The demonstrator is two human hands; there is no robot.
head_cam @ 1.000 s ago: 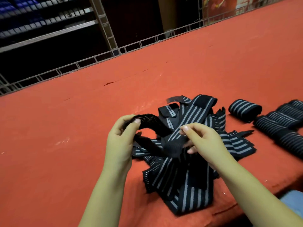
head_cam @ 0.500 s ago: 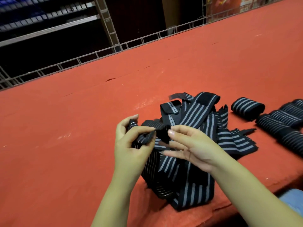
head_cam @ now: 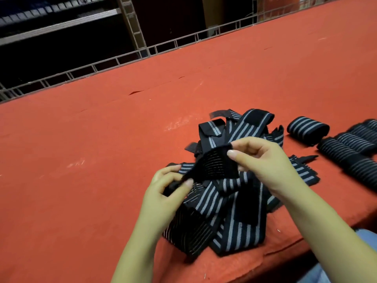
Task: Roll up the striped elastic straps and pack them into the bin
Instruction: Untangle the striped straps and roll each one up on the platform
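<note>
A loose heap of black straps with grey stripes (head_cam: 234,211) lies on the red table (head_cam: 102,160), near its front edge. Above the heap I hold one strap end (head_cam: 214,166) stretched between both hands. My left hand (head_cam: 165,193) pinches its lower left end between thumb and fingers. My right hand (head_cam: 259,158) pinches its upper right corner with thumb and forefinger. To the right lie several rolled straps (head_cam: 308,129), with more rolls (head_cam: 355,152) at the frame edge. No bin is in view.
A wire railing (head_cam: 163,48) runs along the table's far edge, with dark metal shelving (head_cam: 61,23) behind it. The table's front edge drops off at the lower right, where blue fabric (head_cam: 367,237) shows.
My right hand has risen and moved right, pulling the strap end out flat. My left hand dropped lower over the heap, still pinching the other end.
</note>
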